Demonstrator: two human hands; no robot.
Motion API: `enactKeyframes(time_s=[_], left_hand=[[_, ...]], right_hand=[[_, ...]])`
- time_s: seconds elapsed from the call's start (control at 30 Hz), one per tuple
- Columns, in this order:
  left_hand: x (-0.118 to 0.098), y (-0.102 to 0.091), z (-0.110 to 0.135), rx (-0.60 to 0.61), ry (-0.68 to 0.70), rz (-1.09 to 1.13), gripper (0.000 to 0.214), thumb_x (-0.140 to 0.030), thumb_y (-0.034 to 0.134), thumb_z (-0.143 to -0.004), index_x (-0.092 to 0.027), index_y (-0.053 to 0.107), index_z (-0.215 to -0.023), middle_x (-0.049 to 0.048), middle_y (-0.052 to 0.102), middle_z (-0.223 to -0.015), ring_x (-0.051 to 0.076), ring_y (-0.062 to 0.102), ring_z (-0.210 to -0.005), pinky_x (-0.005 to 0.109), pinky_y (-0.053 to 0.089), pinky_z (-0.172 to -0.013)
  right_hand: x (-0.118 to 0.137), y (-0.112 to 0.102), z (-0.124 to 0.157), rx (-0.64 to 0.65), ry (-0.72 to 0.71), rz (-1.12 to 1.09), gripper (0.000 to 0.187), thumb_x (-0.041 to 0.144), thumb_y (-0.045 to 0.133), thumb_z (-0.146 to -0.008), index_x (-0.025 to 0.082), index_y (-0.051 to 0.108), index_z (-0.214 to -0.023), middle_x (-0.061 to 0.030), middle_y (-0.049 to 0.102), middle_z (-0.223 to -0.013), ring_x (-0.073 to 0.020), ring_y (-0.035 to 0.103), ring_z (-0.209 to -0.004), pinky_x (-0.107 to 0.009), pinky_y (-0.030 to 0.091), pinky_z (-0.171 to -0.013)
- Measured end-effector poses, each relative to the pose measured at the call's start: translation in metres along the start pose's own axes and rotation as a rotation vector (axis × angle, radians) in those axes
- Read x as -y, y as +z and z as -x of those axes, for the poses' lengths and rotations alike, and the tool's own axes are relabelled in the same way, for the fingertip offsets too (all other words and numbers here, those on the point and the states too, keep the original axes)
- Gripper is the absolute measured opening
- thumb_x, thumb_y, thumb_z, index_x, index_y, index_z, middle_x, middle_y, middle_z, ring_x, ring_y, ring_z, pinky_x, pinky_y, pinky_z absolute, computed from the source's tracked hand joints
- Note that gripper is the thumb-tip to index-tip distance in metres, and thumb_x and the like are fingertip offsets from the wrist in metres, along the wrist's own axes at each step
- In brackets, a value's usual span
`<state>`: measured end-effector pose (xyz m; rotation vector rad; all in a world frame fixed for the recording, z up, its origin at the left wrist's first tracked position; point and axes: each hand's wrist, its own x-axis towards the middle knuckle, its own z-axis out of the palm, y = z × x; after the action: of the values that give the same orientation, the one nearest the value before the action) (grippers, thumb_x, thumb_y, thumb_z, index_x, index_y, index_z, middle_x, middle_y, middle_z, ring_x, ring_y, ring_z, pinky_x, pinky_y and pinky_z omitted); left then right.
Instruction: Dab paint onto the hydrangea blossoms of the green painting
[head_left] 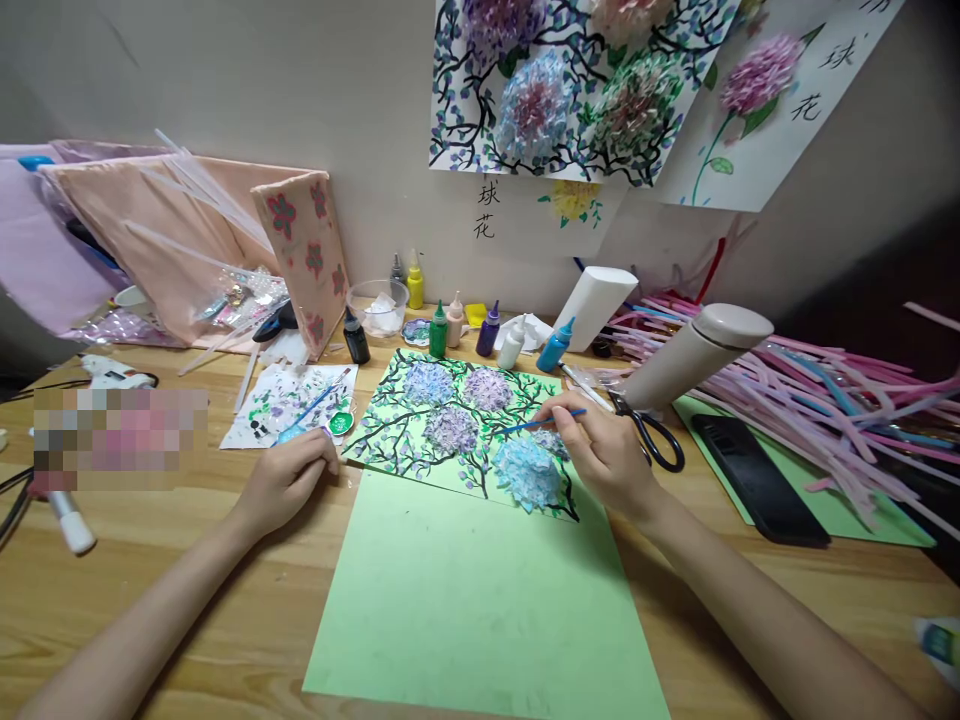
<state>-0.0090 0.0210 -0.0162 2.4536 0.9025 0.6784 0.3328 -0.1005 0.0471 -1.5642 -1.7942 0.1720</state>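
My right hand (600, 450) pinches a thin blue paintbrush (536, 423), its tip over the painted picture (390, 440). Black branches, small purple and green leaves and several fluffy paper flowers cover that picture. Just below the brush sits a raised light-blue flower (527, 474); purple flowers (452, 430) lie further left. My left hand (289, 480) rests with curled fingers by the picture's left corner, with nothing visible in it. Close behind it are a lid of green paint (340, 423) and a paint-smeared paper (262, 400) with a second brush (322, 393). A light-green sheet (480, 600) extends toward me.
Paint bottles, including green (438, 332), purple (488, 332) and blue (556, 345), line the back. At right are black-handled scissors (660, 440), a tumbler (697, 350), a black phone (757, 480) and pink fuzzy stems (825, 400). A glue gun (116, 375) lies left.
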Motion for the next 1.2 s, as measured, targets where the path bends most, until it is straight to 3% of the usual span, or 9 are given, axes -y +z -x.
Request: enactKeyframes(time_s=[0.1,0.8,1.2], left_hand=[[-0.0009,0.0011,-0.0001,0.055,0.007,0.003,0.024,-0.016,0.034,-0.08,-0.02,0.053,-0.066,0.0007,0.056,-0.069,0.013,0.053,-0.067,0.024,0.042,-0.063],[0.0,0.0002,-0.0019,0.055,0.048,-0.036,0.026,-0.015,0.035,-0.082,-0.02,0.054,-0.066,-0.0011,0.055,-0.066,0.012,0.053,-0.063,0.022,0.04,-0.06],[-0.0026,-0.0016,-0.001,0.096,0.043,-0.059,0.026,-0.013,0.033,-0.084,-0.018,0.053,-0.068,-0.0006,0.054,-0.069,0.011,0.052,-0.065,0.022,0.039,-0.063]], right_hand=[[-0.0011,0.002,-0.001,-0.01,-0.004,0.006,0.022,0.027,0.033,-0.092,0.021,0.053,-0.085,-0.0033,0.061,-0.08,-0.016,0.059,-0.075,-0.027,0.042,-0.069],[-0.0043,0.0015,-0.0035,0.035,0.002,0.01,0.021,0.024,0.034,-0.092,0.02,0.053,-0.084,-0.0023,0.061,-0.079,-0.0145,0.058,-0.075,-0.026,0.041,-0.07],[-0.0053,0.0031,-0.0028,-0.013,0.011,0.006,0.021,0.024,0.035,-0.091,0.02,0.054,-0.083,-0.0013,0.06,-0.077,-0.0135,0.057,-0.072,-0.025,0.04,-0.067]])
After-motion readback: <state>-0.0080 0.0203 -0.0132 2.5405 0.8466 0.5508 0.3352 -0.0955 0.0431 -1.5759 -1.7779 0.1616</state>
